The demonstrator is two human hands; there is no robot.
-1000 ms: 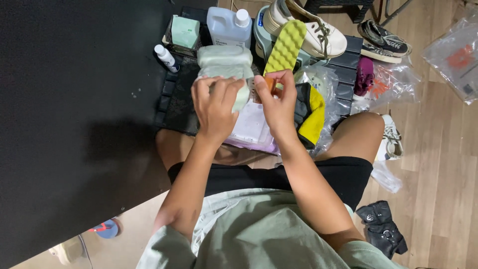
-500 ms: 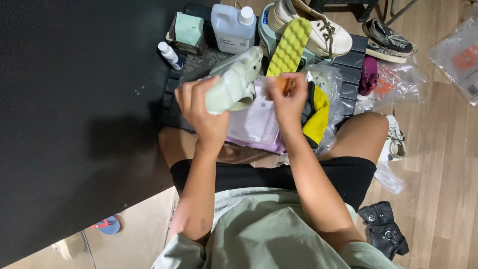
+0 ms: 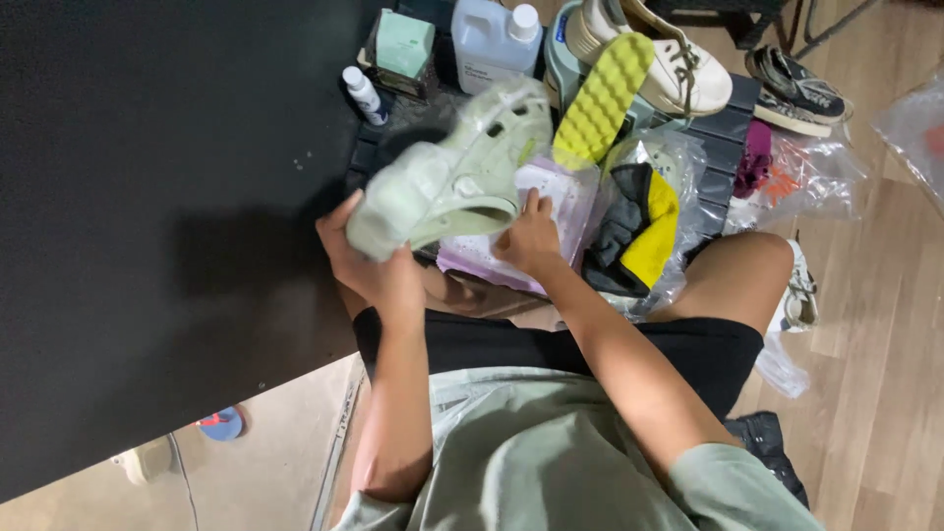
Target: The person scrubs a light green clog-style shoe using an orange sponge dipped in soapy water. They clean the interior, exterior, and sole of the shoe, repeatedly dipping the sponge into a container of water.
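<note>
**Holding a pale green clog above the cleaning things**

A pale green clog (image 3: 454, 167) is gripped at its heel end by the left hand (image 3: 379, 267), fingers closed on it, and held tilted above the lap. The right hand (image 3: 531, 239) is pressed, fingers spread, on a lilac packet (image 3: 556, 197). The clog looks dull and blotched, so cleaning is judged unfinished; other shoes (image 3: 669, 61) wait beyond.

The pale green moulded foam clog (image 3: 452, 172) looks matt and faintly scuffed. Just right of it, the yellow ridged rubber sole (image 3: 602, 98) is bumpy, and the crinkled clear plastic bag (image 3: 678, 211) is glossy. Behind it, the white plastic jug (image 3: 489, 44) is smooth. The light wood-plank floor (image 3: 885, 344) has a satin sheen.
</note>
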